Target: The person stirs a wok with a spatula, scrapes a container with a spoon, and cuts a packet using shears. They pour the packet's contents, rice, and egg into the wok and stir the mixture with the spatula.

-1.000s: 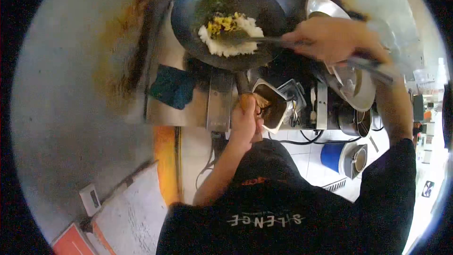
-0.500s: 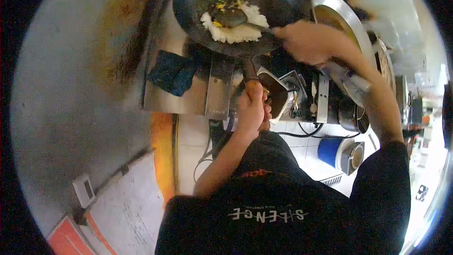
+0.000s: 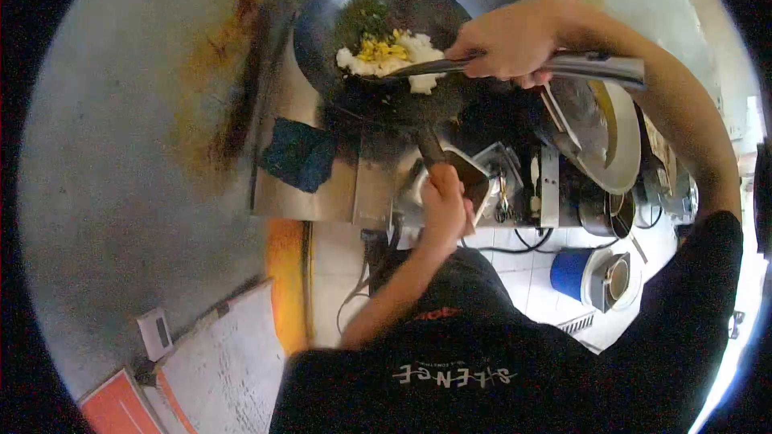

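A dark wok (image 3: 312, 52) sits at the top of the view, its wooden handle (image 3: 430, 146) pointing toward my body. My left hand (image 3: 445, 213) is closed around that handle's end. Inside the wok lie white rice (image 3: 422, 48), yellow egg pieces (image 3: 381, 50) on top of it, and chopped greens (image 3: 362, 16) toward the far side. My right hand (image 3: 511, 40) grips a long metal wok spatula (image 3: 599, 66) from above. The spatula's blade, seen edge-on, meets the rice at its near side.
A dark blue cloth (image 3: 297, 154) lies on the steel counter left of the wok. Metal containers (image 3: 474, 177) stand below the handle. On the right are a large light-rimmed pan (image 3: 631, 133), a pot (image 3: 597, 210) and, lower, a blue bucket (image 3: 565, 273). A metal wall (image 3: 121, 153) borders the left.
The spatula has tipped from face-on to edge-on, uncovering the egg, and its handle has swung level. My right hand has risen slightly. The wok's handle and my left hand appear lower in view.
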The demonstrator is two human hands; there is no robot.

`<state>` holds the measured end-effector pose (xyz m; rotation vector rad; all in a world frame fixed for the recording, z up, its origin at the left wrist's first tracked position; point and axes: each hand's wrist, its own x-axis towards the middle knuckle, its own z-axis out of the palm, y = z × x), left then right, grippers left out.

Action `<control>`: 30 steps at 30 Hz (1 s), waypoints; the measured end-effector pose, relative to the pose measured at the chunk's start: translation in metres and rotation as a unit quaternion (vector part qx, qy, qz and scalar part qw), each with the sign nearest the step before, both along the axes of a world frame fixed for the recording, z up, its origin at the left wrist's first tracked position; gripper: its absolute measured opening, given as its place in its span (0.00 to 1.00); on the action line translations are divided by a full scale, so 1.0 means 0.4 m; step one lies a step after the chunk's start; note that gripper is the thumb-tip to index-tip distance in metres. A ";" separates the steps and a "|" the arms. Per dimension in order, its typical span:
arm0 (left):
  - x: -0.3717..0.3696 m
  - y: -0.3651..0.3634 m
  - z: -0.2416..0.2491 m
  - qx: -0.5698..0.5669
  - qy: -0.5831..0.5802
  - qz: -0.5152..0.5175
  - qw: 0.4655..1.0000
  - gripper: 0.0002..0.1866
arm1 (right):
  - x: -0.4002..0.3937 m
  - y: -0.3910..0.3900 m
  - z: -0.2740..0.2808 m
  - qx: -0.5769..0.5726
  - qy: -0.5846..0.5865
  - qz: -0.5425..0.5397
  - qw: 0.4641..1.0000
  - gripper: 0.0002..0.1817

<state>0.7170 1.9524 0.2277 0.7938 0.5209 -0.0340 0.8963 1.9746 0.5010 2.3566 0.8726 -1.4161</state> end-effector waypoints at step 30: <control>-0.007 0.006 0.067 -0.020 0.045 0.021 0.999 0.17 | -0.035 -0.058 -0.327 0.144 -0.196 -0.021 0.970 0.28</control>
